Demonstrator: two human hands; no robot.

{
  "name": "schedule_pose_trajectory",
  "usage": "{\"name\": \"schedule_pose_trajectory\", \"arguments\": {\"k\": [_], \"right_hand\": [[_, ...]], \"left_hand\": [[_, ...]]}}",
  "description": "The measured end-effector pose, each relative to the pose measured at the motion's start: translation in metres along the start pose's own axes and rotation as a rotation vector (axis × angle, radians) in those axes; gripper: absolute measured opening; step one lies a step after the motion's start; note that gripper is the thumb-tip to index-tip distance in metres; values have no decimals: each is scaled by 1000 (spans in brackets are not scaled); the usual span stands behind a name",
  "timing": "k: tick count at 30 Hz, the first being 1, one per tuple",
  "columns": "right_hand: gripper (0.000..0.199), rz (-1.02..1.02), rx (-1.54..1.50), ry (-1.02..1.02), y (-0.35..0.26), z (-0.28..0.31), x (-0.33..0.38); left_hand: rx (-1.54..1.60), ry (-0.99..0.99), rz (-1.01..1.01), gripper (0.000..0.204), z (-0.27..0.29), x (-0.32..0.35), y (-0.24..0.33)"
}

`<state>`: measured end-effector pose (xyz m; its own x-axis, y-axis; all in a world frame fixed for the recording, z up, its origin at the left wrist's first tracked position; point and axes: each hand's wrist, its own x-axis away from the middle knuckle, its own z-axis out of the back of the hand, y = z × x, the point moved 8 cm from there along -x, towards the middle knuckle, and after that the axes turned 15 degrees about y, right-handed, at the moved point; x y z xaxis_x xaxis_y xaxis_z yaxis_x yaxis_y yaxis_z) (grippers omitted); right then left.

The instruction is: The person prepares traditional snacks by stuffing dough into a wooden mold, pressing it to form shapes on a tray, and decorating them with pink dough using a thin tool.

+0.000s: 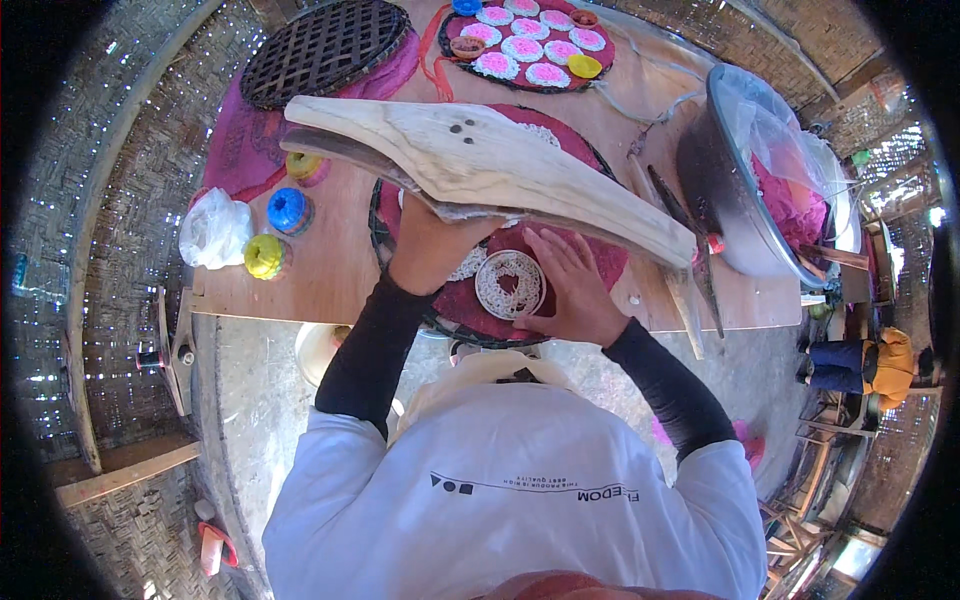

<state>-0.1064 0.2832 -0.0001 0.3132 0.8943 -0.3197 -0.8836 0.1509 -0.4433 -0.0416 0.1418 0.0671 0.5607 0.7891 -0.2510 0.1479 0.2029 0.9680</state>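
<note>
A long pale wooden piece with a dark lower edge (500, 160) spans the view above the table, hiding the fingers of my left hand (437, 248). What that hand holds, if anything, I cannot see. My right hand (580, 295) has its fingers spread, the thumb and fingertips beside a round white ring (480, 290). Inside the ring lie white noodle-like strands (520, 272), with a gap in the middle. The ring rests on a round tray covered in dark red cloth (605, 262). More white strands (468, 264) lie on the cloth left of the ring.
Pink-and-white rounds (523, 48) fill a tray at the back. A dark lattice tray (325, 52) sits at back left, near blue (289, 211) and yellow (265, 257) moulds and a plastic bag (216, 229). A large basin (735, 190) stands right. Farther right is another person (885, 368).
</note>
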Motion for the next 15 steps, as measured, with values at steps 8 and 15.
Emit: {"name": "schedule_pose_trajectory", "arguments": {"k": [8,15], "right_hand": [[103,-19,-38,7,-1,-9,2],[85,-126,-46,199,34,22,-5]], "left_hand": [[194,7,94,40,-3,3,-21],[371,8,195,34,-7,0,-20]]}}
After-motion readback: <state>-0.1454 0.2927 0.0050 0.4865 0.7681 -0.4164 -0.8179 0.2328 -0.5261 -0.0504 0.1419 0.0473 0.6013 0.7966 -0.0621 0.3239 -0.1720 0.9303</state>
